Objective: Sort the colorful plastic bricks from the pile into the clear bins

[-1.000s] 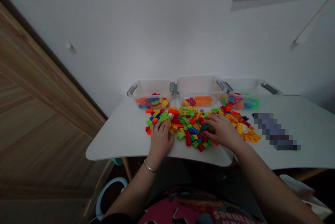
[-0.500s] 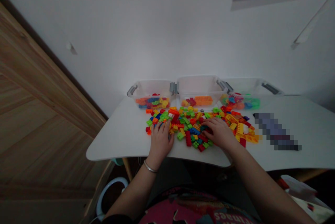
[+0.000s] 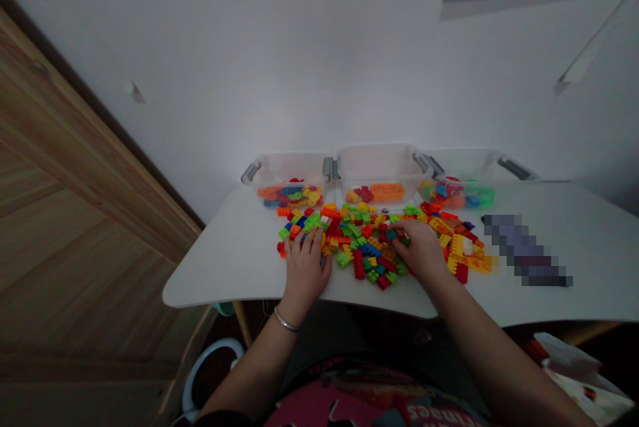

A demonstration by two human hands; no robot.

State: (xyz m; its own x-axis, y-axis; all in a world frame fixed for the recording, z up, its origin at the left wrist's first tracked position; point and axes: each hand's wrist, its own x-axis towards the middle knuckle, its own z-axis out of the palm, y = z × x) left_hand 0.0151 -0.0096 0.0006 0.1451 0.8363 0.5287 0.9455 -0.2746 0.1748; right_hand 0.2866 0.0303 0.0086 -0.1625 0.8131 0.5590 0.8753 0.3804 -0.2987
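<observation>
Your left hand (image 3: 305, 269) lies spread over the left of the brick pile (image 3: 355, 231), mid-frame; right of centre, your right hand (image 3: 421, 251) pinches a teal brick (image 3: 392, 235). Just above the pile, three clear bins (image 3: 382, 164) holding coloured pieces line the white worktop (image 3: 219, 264).

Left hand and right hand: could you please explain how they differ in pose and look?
The left hand is palm down with its fingers extended; the right hand is curled, pinching a teal brick. The left hand has a silver bracelet at its wrist; the right hand has none. Both are at the pile of bricks.
</observation>
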